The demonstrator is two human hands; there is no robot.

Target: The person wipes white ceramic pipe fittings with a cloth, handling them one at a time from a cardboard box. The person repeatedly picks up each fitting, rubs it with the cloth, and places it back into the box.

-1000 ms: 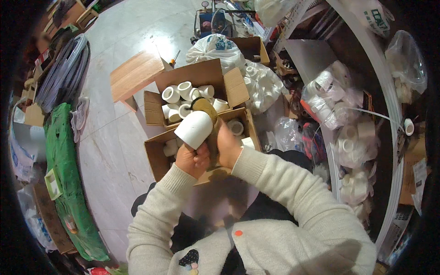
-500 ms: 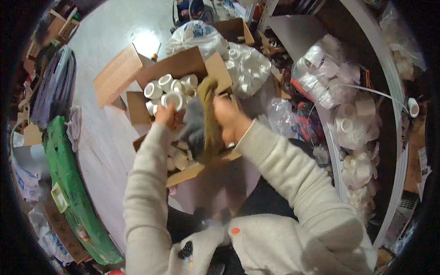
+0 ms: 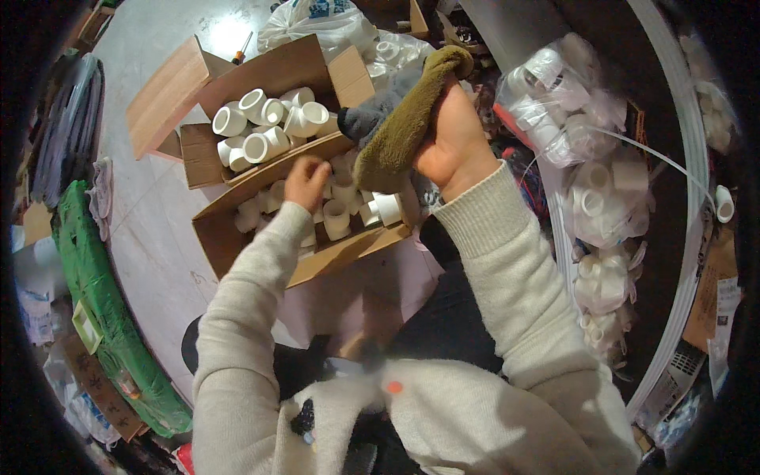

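Note:
My right hand (image 3: pixel 459 142) is closed around an olive-green cloth (image 3: pixel 400 131), raised at the right end of the boxes. A grey cloth (image 3: pixel 364 123) hangs beside the olive one. My left hand (image 3: pixel 307 182) is over the near cardboard box (image 3: pixel 237 226), its fingers curled together; whether anything is inside them is hidden. Under and around it lie several white pipe fittings (image 3: pixel 336 218). The far cardboard box (image 3: pixel 198 154) stands open behind, with more white fittings (image 3: pixel 265 145) heaped in it.
Clear bags of white fittings (image 3: pixel 554 75) line the right side by a pale metal edge (image 3: pixel 681 237). A white plastic bag (image 3: pixel 317 28) sits behind the boxes. A screwdriver (image 3: pixel 242 49) lies on the floor at the back. A green wrapped bundle (image 3: pixel 103 309) runs along the left.
My right hand has lifted the cloths up and right, away from the boxes. My left hand is off the white fitting it was touching and is now over the near box.

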